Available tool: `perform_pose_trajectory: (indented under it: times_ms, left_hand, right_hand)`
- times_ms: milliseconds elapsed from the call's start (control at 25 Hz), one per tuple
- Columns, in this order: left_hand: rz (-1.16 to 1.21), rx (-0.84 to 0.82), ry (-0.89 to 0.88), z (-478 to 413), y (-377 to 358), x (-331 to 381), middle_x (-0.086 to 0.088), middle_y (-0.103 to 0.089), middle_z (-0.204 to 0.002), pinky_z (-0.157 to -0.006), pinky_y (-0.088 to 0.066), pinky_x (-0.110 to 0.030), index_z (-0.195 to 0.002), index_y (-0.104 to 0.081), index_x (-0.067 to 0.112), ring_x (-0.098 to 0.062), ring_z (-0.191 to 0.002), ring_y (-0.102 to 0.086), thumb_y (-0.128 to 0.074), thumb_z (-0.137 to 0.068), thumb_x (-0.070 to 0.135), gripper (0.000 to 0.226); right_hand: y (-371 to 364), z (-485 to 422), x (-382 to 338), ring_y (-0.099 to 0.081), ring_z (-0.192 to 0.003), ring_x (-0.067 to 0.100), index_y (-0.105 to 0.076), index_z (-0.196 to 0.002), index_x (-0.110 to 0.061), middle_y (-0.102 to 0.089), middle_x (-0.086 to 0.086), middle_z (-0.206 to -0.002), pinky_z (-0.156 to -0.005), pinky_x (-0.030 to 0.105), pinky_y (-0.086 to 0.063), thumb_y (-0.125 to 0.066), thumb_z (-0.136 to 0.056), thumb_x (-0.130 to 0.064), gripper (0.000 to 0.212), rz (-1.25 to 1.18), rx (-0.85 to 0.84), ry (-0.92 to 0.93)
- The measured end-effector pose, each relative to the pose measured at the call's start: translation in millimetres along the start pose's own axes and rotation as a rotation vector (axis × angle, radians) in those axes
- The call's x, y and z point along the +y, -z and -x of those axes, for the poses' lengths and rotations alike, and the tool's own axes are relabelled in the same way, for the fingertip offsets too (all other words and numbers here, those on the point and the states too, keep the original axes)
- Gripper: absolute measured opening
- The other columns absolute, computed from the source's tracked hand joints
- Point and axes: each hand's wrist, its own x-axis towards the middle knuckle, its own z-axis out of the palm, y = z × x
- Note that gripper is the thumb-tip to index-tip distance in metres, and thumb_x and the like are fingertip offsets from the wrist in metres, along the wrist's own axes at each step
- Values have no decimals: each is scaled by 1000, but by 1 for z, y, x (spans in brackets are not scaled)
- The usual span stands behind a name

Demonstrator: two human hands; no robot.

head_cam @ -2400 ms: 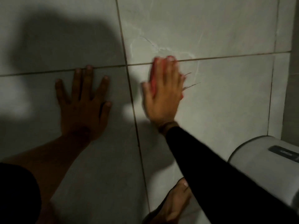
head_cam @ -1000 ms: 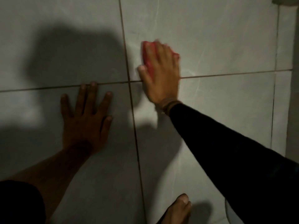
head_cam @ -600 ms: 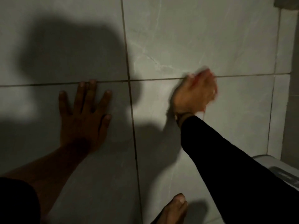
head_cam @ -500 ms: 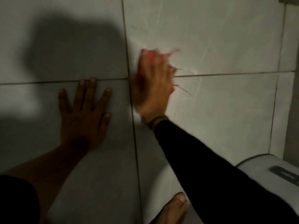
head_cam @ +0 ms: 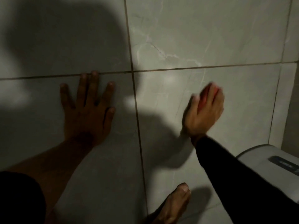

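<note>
My left hand (head_cam: 87, 110) lies flat on a grey marbled floor tile (head_cam: 186, 38), fingers spread and straight, its fingertips at the horizontal grout line. To the right, my right hand (head_cam: 205, 110), in a black sleeve, holds a red cloth (head_cam: 203, 101) down on the neighbouring tile. Its thumb and fingers curve round the cloth, and only a red strip shows between them. This hand is motion-blurred.
A bare foot (head_cam: 174, 206) stands on the tile at the bottom centre. A grey-white appliance (head_cam: 262, 157) with a dark panel fills the lower right corner. A wall edge (head_cam: 291, 102) runs down the right side. Dark shadows cover the left tiles.
My right hand has swept with the red cloth from beside the vertical grout line to the right and lower on the tile. My left hand has stayed flat in place.
</note>
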Motion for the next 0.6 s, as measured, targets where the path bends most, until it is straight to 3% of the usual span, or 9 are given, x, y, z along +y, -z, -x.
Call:
perform_pose_trajectory:
  times_ms: [40, 120, 200, 280, 400, 480, 600]
  left_hand:
    - [-5, 2, -3, 0, -2, -1, -13, -5, -182, -126, -1, -74, -172, -16, 33, -38, -167, -7, -31, -104, 50, 72]
    - [-5, 3, -7, -1, -5, -4, -12, -4, -182, -126, -1, -73, -172, -14, 34, -38, -168, -6, -31, -103, 51, 73]
    - [-2, 12, -5, -1, -5, -4, -11, -3, -182, -126, -1, -73, -172, -12, 35, -37, -168, -5, -31, -103, 51, 73]
    - [-1, 9, -7, -1, -5, -5, -10, -1, -182, -126, -1, -73, -172, -8, 37, -36, -168, -5, -31, -103, 51, 74]
    - [0, 11, -4, 0, -5, -4, -10, -1, -182, -126, 0, -72, -172, -7, 36, -36, -168, -3, -29, -104, 52, 73]
    - [2, -1, 4, 1, -5, -4, -11, -2, -182, -126, 0, -72, -172, -12, 35, -37, -168, -5, -29, -104, 52, 72]
    - [-14, -7, -9, 1, -3, -5, -12, -4, -181, -126, 0, -72, -171, -14, 35, -37, -168, -7, -28, -104, 52, 71]
  right_hand:
    - [-9, -29, -29, -31, -164, 41, -39, -166, -7, -36, 24, -175, -131, 63, -28, -49, -108, -41, 68, -8, 52, -3]
    - [-27, -35, -78, -27, -166, 42, -37, -167, -8, -33, 24, -176, -134, 64, -23, -42, -109, -45, 69, 21, 37, 204]
    - [-36, 35, -90, -23, -168, 41, -34, -169, -13, -30, 21, -178, -135, 65, -17, -39, -108, -49, 71, 51, -92, 521]
    - [-21, 126, -55, -28, -165, 43, -37, -168, -21, -32, 17, -177, -130, 71, -25, -43, -105, -54, 71, 68, -305, 637]
    - [16, 158, 23, -36, -158, 53, -44, -163, -12, -35, 23, -174, -121, 79, -35, -36, -107, -59, 74, 75, -379, 453]
    - [17, 101, 41, -37, -158, 52, -44, -162, -3, -39, 30, -171, -123, 75, -34, -37, -108, -53, 74, 72, -259, 238]
    - [3, -13, 3, -33, -163, 40, -37, -167, -11, -36, 21, -175, -130, 64, -29, -47, -108, -46, 69, -44, 13, -83]
